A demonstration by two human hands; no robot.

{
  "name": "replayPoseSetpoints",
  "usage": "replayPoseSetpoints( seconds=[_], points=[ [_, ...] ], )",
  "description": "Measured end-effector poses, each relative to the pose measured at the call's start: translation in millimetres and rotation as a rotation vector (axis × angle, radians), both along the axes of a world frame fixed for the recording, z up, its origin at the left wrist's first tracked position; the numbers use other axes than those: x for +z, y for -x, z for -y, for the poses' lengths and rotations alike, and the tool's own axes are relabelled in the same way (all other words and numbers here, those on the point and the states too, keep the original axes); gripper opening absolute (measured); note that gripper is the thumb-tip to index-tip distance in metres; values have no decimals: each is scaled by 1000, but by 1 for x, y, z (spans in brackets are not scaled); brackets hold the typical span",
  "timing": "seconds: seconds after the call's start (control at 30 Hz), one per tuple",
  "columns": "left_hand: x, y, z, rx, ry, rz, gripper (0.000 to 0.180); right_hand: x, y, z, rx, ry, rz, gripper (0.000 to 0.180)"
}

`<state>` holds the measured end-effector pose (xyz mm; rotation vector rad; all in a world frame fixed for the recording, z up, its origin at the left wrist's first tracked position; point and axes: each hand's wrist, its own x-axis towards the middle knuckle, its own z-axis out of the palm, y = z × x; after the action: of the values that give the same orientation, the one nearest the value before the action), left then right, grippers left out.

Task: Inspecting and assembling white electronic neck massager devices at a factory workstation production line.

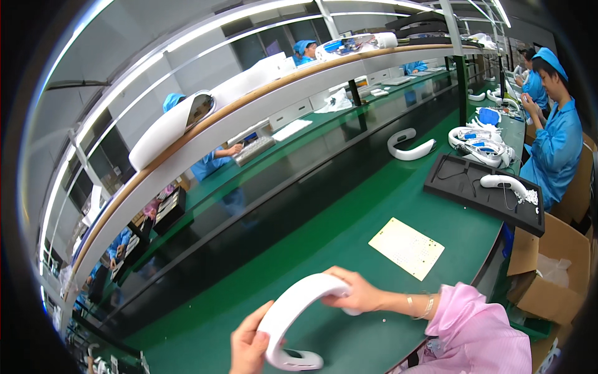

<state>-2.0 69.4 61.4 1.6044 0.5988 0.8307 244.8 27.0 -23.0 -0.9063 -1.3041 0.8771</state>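
A white, glossy C-shaped neckband [289, 311] is held above the near part of the green bench [349, 230], tilted with its opening toward the lower right. My left hand [249, 341] is closed round its lower left side, thumb on the front face. At the upper right end my right hand [356, 292] grips it, fingers wrapped over the band, and covers part of that end. The band's lower tip curls free below. Beyond my right hand lies a pale yellow printed sheet [407, 248], flat on the bench and touched by neither hand.
Another white neckband [410, 154] rests farther along the bench. A black tray [455, 182] holds a white curved part [506, 183] and dark cords. A cardboard box [551, 280] stands at right, near a seated person in blue [555, 159]. A long raised shelf [274, 93] runs overhead.
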Motion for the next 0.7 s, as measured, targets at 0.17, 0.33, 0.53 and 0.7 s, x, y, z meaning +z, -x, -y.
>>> replayPoseSetpoints(
  seconds=[0.17,0.33,0.53,0.7],
  points=[
    [-52,-9,37,-329,444,236,55,-23,-33,45,108,370,-302,42],
    [-48,-37,78,-407,608,445,69,-42,-21,61,309,570,-595,47],
    [-44,-38,90,-375,533,383,71,-48,-8,61,347,649,-686,50],
    [-38,-39,96,-184,556,275,57,-51,-8,56,324,640,-622,52]
  ],
)
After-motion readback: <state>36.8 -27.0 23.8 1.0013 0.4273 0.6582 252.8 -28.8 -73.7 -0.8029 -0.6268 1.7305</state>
